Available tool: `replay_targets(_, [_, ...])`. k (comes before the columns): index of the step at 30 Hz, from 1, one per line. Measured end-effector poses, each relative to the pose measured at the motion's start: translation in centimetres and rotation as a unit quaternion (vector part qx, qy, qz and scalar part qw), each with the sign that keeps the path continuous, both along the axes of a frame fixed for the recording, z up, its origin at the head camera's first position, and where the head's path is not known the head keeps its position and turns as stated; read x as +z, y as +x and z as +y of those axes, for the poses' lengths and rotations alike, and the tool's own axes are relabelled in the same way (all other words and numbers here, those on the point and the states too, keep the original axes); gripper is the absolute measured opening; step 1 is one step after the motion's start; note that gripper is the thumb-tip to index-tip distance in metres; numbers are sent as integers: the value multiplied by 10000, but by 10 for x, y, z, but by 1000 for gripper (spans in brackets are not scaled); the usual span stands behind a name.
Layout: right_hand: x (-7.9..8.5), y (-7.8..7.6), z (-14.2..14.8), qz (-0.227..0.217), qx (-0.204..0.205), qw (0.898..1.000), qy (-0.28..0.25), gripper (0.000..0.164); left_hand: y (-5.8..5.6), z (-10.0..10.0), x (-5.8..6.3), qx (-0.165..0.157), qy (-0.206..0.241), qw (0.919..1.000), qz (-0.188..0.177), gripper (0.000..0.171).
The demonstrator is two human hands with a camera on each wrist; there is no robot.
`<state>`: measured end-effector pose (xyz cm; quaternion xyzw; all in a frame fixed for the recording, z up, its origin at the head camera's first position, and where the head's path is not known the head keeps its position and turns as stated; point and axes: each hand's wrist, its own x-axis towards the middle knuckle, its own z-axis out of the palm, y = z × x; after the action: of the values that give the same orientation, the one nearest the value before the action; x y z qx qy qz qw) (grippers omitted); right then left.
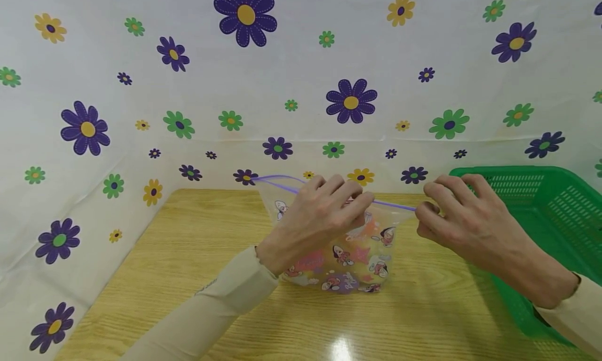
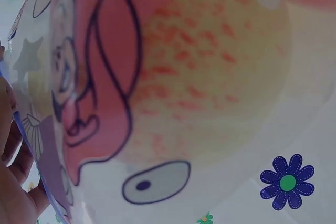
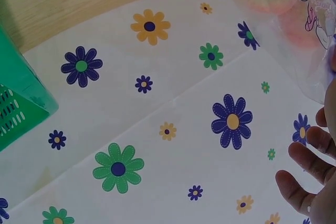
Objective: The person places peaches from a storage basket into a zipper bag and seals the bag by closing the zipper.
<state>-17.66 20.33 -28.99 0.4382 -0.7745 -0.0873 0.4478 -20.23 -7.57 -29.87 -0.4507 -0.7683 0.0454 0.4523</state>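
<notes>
A clear zip bag (image 1: 345,269) with a purple zip strip and cartoon prints stands over the table. Yellow-and-red round fruit (image 2: 226,61), apple-like, shows through its film in the left wrist view. My left hand (image 1: 324,207) pinches the zip strip near the middle of the bag's top, its fingertips partly hidden. At the right-hand end of the strip, my right hand (image 1: 463,214) pinches the bag's top corner between thumb and forefinger. The strip's left end gapes, its two purple edges apart. Several of the right hand's fingers (image 3: 302,161) appear loosely bent in the right wrist view.
A green plastic basket (image 1: 514,298) with slotted sides stands at the right, under my right forearm. The wood-grain table (image 1: 197,246) meets a white flower-printed sheet (image 1: 291,126) at the back and left.
</notes>
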Motion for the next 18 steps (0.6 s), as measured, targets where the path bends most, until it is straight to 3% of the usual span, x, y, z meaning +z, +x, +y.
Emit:
replay_targets(5, [-1, 0, 0, 1, 15, 10000, -17, 48, 0, 0, 0, -4, 140, 9997, -188, 13])
replay_targets(18, [-2, 1, -1, -24, 21, 10000, -14, 49, 0, -3, 1, 7, 26, 9999, -127, 11])
